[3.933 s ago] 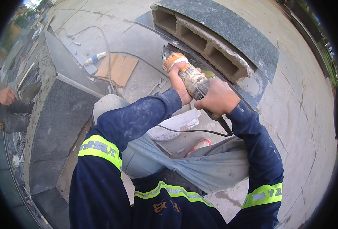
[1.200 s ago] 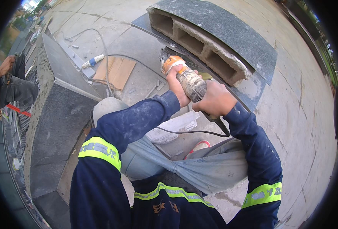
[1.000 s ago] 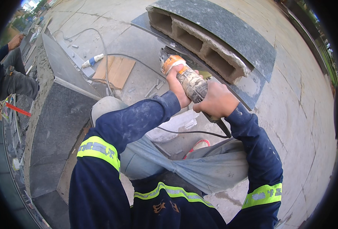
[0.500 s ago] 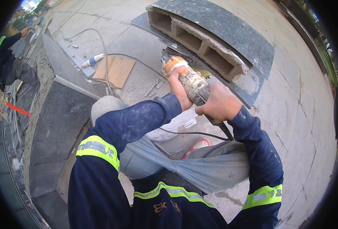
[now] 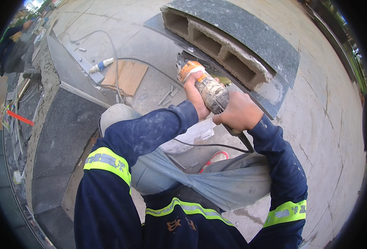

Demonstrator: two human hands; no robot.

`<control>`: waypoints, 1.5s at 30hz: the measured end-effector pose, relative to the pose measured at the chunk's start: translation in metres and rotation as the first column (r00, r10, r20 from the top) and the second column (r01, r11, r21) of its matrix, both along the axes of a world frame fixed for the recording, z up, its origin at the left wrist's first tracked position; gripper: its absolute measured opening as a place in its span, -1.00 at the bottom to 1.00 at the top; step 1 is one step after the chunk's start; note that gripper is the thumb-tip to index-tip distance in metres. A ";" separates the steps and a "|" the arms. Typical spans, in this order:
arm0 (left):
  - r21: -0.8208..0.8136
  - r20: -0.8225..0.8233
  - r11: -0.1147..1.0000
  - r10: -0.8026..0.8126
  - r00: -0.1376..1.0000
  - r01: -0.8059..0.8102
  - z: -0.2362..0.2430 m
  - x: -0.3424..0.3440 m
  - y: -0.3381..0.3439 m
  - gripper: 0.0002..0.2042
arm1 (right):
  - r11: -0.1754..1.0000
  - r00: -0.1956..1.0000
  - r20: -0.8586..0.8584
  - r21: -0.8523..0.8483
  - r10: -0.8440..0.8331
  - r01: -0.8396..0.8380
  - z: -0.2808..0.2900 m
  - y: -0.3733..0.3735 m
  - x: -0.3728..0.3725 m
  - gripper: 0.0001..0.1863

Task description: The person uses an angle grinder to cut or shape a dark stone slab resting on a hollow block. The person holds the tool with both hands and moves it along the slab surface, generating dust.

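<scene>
1. Far to the left of the fingers, at the upper left rim, one other person in dark clothes bends over the paving; their hands cannot be made out.
2. Left of the fingers, one dark polished stone slab lies flat, with a second, narrower grey slab propped beyond it.
3. Up and to the left of the fingers lie one wooden board and one small white-and-blue tube, with one thin cable looping past them over the floor.
4. The left hand wraps its fingers round the front of one angle grinder, just behind its orange head; they are closed on the tool.
5. The right hand closes round the rear of the same grinder body, fingers curled tight, just beside the left hand.
6. The grinder's head sits against the edge of one thin dark stone sheet, right in front of the fingers.
7. Just beyond the fingers, one hollow concrete block with three open cells showing lies on that sheet, and one dark speckled slab rests on top of it.
8. Below the fingers, one black power cord trails from the grinder across a white bag; one red-edged sandal shows just beneath.
</scene>
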State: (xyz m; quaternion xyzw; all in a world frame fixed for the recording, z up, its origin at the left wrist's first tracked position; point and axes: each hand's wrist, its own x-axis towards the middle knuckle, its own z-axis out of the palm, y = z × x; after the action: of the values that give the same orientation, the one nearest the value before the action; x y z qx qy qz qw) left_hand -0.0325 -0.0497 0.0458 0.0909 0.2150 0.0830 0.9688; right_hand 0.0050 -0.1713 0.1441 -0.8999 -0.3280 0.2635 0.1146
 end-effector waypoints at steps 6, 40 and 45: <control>-0.061 0.001 0.998 -0.019 1.000 0.019 -0.008 0.006 0.009 -0.51 | 1.000 1.000 0.017 -0.011 0.003 -0.003 -0.001 0.008 0.003 -0.28; -0.007 -0.034 1.000 0.013 0.999 -0.014 0.003 0.002 0.000 -0.50 | 0.999 1.000 -0.018 -0.047 -0.018 0.017 0.008 0.004 0.001 -0.31; -0.020 -0.011 1.000 0.003 1.000 -0.003 0.002 -0.001 -0.002 -0.50 | 1.000 1.000 -0.006 -0.021 -0.005 0.005 0.008 -0.001 -0.002 -0.30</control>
State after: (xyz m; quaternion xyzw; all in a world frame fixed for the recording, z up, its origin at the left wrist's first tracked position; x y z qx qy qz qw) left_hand -0.0331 -0.0516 0.0483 0.0814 0.2212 0.0818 0.9684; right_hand 0.0034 -0.1719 0.1517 -0.9010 -0.3227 0.2695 0.1066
